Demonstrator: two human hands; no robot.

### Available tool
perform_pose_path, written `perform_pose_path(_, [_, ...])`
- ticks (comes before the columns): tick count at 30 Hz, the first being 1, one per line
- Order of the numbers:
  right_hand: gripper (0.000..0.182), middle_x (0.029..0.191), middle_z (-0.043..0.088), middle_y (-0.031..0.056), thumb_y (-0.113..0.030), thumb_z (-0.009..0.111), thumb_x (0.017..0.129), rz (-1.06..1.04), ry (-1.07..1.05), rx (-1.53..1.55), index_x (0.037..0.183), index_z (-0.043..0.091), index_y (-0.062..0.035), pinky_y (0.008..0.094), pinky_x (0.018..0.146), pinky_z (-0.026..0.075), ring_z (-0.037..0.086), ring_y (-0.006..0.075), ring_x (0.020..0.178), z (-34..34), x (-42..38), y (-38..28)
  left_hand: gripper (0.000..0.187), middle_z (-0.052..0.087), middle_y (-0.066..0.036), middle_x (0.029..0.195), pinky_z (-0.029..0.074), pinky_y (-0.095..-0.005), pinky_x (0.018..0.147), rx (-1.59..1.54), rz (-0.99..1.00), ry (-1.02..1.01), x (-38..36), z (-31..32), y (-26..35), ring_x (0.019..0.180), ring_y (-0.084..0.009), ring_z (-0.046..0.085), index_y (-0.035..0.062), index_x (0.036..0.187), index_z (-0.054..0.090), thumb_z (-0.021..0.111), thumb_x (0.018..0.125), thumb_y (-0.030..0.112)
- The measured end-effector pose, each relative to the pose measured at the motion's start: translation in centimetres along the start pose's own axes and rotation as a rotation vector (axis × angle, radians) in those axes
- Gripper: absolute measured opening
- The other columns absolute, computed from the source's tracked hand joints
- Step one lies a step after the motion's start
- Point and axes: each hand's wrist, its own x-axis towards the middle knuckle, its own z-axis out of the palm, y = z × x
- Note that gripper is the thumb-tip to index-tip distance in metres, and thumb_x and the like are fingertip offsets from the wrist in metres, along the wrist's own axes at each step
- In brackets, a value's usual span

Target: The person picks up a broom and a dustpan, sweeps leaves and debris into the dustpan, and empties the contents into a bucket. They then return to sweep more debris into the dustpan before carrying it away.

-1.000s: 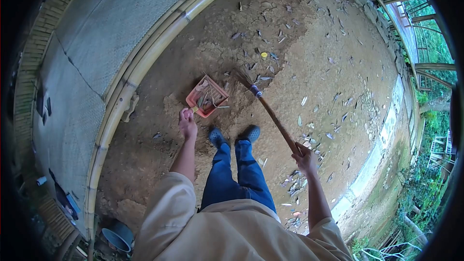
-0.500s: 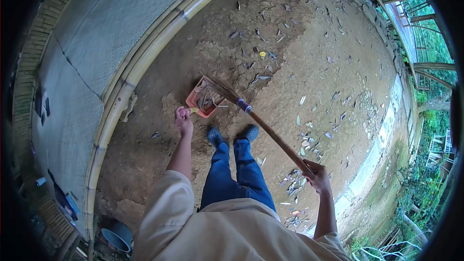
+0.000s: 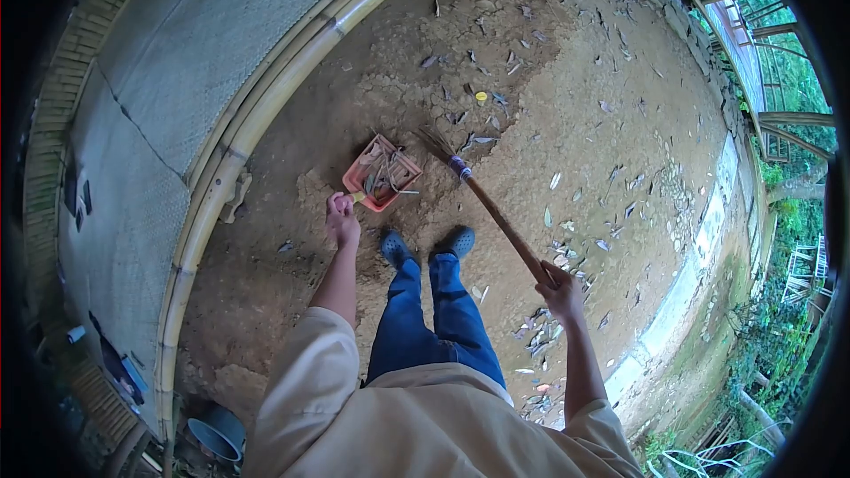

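My left hand (image 3: pixel 342 218) is closed round the yellow-green handle of an orange-red dustpan (image 3: pixel 382 204). The pan sits on or just above the dirt ground and holds dry leaves (image 3: pixel 390 173) and debris. In my right hand (image 3: pixel 561 290) is the upper end of a broom (image 3: pixel 501 219) with a wooden handle and a purple-and-white binding. Its bristles (image 3: pixel 436 147) point away from me, to the right of the pan and apart from it, close to some fallen leaves (image 3: pixel 481 140).
To the left, a bamboo-edged platform (image 3: pixel 226 168) is covered with woven matting. A grey bucket (image 3: pixel 218 434) stands at lower left. Scattered leaves (image 3: pixel 536 332) and a yellow leaf or scrap (image 3: pixel 481 96) lie on the ground. A pale concrete strip (image 3: pixel 682 301) runs along the right.
The broom's bristles have moved right, off the dustpan, onto the ground beside it. My right hand has shifted slightly left and up. The dustpan has moved slightly right.
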Motion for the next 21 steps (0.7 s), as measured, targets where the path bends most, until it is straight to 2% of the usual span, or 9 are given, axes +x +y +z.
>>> perform_pose_path(4, [0.055,0.11,0.069,0.0206,-0.016,0.074,0.073,-0.051,0.018,0.027,0.127,0.063,-0.0084,0.0362,0.085,0.052,0.069,0.0297,0.099,2.0,1.0,-1.0,0.031,0.063,-0.016,0.106,0.05,-0.0391,0.081,0.083,0.025,-0.004,-0.3,-0.7,1.6,0.094,-0.0306,0.062,0.0087,0.118,0.054,0.064,0.09,0.004])
perform_pose_path(7, [0.055,0.11,0.069,0.0211,-0.016,0.074,0.073,-0.065,0.019,0.002,0.126,0.063,-0.0084,0.0369,0.086,0.052,0.069,0.0306,0.1,2.3,1.0,-1.3,0.034,0.062,-0.013,0.109,0.051,-0.0341,0.085,0.093,0.017,-0.031,-0.4,-1.4,1.8,0.098,-0.0228,0.062,0.0069,0.122,0.052,0.065,0.091,0.006])
perform_pose_path(12, [0.055,0.109,0.069,0.0224,-0.017,0.074,0.073,-0.05,-0.009,0.023,0.126,0.063,-0.0078,0.038,0.086,0.052,0.068,0.0321,0.1,2.7,0.8,-0.5,0.033,0.062,-0.012,0.107,0.051,-0.0333,0.084,0.168,0.017,0.0,-1.2,-2.0,2.4,0.096,-0.022,0.063,0.0069,0.122,0.052,0.064,0.092,0.005])
perform_pose_path(13, [0.055,0.107,0.07,0.0212,-0.016,0.073,0.073,-0.047,-0.024,0.02,0.126,0.063,-0.0074,0.0373,0.082,0.052,0.069,0.0301,0.095,2.7,0.7,-0.4,0.033,0.062,-0.012,0.106,0.051,-0.033,0.084,0.189,0.021,-0.004,-1.3,-2.1,2.8,0.095,-0.0215,0.063,0.0068,0.122,0.051,0.064,0.092,0.005])
perform_pose_path(16, [0.054,0.099,0.072,0.0171,-0.012,0.073,0.073,-0.006,-0.097,0.052,0.126,0.063,-0.0061,0.0343,0.072,0.052,0.068,0.0227,0.081,1.8,0.4,0.0,0.031,0.063,-0.015,0.103,0.05,-0.0379,0.081,0.026,-0.001,0.04,-0.9,-1.5,1.2,0.093,-0.0282,0.063,0.0077,0.12,0.053,0.062,0.091,0.004])
perform_pose_path(18, [0.054,0.093,0.072,0.0133,-0.009,0.072,0.073,0.067,-0.181,0.125,0.126,0.063,-0.005,0.0315,0.064,0.05,0.064,0.0159,0.071,-0.3,-0.6,0.0,0.03,0.063,-0.014,0.103,0.05,-0.0367,0.081,-0.027,0.018,0.038,-0.8,-1.4,0.1,0.092,-0.0258,0.062,0.0068,0.121,0.053,0.062,0.092,0.004])
perform_pose_path(19, [0.053,0.088,0.07,0.0082,-0.004,0.072,0.074,0.046,-0.189,0.167,0.126,0.063,-0.004,0.028,0.056,0.046,0.056,0.009,0.064,-1.2,-1.5,0.0,0.03,0.063,-0.014,0.104,0.051,-0.0361,0.081,-0.055,0.028,0.037,-0.6,-1.3,-0.1,0.092,-0.0246,0.062,0.0064,0.121,0.053,0.062,0.092,0.004])
perform_pose_path(21, [0.053,0.087,0.07,0.0078,-0.003,0.072,0.074,0.07,-0.198,0.187,0.125,0.063,-0.0022,0.0272,0.055,0.045,0.057,0.0087,0.063,-2.9,-3.1,0.7,0.03,0.062,-0.013,0.105,0.051,-0.0348,0.081,-0.092,0.027,0.044,-0.5,-1.4,-0.4,0.093,-0.0226,0.062,0.0057,0.121,0.052,0.062,0.093,0.004])
